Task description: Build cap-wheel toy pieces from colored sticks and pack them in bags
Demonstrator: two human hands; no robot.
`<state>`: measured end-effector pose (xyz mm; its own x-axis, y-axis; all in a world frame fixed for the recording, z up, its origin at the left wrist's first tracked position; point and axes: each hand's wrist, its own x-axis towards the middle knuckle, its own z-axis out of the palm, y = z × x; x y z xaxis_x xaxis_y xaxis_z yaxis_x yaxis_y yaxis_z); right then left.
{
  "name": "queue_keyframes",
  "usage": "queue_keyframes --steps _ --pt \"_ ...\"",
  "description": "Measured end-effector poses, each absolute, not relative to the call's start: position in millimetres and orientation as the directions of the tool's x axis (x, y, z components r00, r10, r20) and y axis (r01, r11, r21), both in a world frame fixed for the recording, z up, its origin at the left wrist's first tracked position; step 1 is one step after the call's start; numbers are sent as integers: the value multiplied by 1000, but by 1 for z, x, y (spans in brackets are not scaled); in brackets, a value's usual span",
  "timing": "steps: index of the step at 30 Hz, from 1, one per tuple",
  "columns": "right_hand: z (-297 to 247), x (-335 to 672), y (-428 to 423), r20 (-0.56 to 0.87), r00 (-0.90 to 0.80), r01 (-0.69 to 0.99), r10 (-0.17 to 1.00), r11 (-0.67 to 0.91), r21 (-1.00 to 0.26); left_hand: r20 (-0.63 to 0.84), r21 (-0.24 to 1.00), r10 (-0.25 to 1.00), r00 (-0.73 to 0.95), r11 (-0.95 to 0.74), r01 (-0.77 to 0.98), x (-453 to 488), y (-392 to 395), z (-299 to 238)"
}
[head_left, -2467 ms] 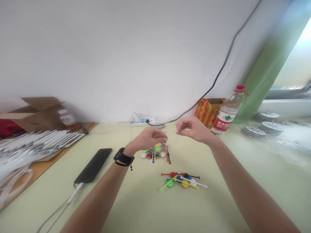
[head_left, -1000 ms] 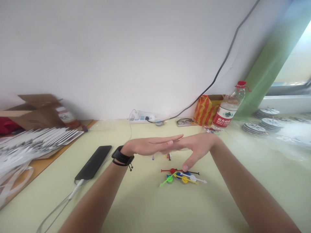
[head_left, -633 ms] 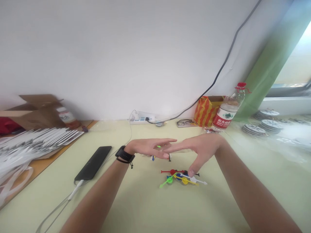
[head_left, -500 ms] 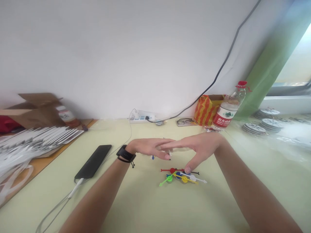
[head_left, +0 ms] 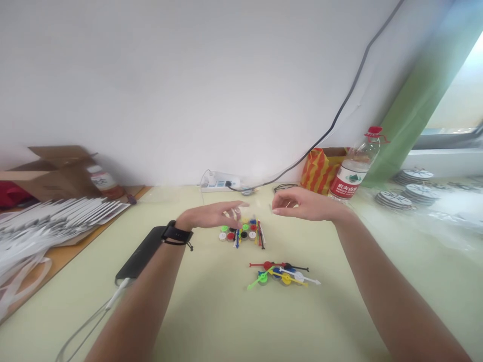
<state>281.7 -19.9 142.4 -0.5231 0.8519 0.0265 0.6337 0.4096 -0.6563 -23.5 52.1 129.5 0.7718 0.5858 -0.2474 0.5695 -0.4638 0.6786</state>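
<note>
My left hand (head_left: pixel 213 215), with a black watch on the wrist, is over the far group of small coloured discs and arrow spinners (head_left: pixel 245 235). Its thumb and fingers curve around something whitish and see-through (head_left: pixel 234 213), too blurred to name. To the right, my right hand (head_left: pixel 305 203) is raised off the table with fingers curled and thumb pinched in; a tiny pale thing shows at the fingertips, unclear. Nearer to me lies a separate cluster of spinner arrows (head_left: pixel 284 274) in red, black, green, blue, yellow and white, touched by neither hand.
A black phone (head_left: pixel 141 251) on a cable lies left, beside stacked white cards (head_left: pixel 71 221). Along the wall are a cardboard box (head_left: pixel 60 171), power strip (head_left: pixel 221 182), striped bag (head_left: pixel 317 171) and large bottle (head_left: pixel 350 171). Stacked round discs (head_left: pixel 394 200) are at right.
My hands, together before, have parted: the left moved left, the right moved up and away from the near spinners, its fingers curling. The far group of discs and arrows is uncovered.
</note>
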Motion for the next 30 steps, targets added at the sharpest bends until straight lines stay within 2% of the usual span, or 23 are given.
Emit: queue_keyframes --steps 2,4,6,9,12,20,27,30 --pt "132 278 -15 -10 -477 738 879 394 -548 -198 674 639 743 -462 577 -38 60 130" --pt "121 266 -13 -136 -512 792 848 405 -458 -160 686 665 730 -457 567 -49 65 129" --pt "110 245 -15 -265 -593 775 760 449 -446 -138 701 673 727 -452 552 -54 68 127" --pt "98 208 -22 -378 -688 717 619 502 -483 -130 719 663 737 -449 530 -53 68 123" --pt "89 185 -28 -437 -677 735 592 522 -432 -150 728 648 746 -438 527 -48 66 121" --pt "91 197 -23 -291 -722 681 628 569 -461 -169 807 587 792 -379 453 -42 65 118" --pt "123 230 -23 -85 -657 628 749 482 -611 -185 823 555 811 -363 437 -42 66 120" --pt "136 249 -23 18 -604 609 797 476 -635 -206 812 562 801 -359 460 -42 65 122"
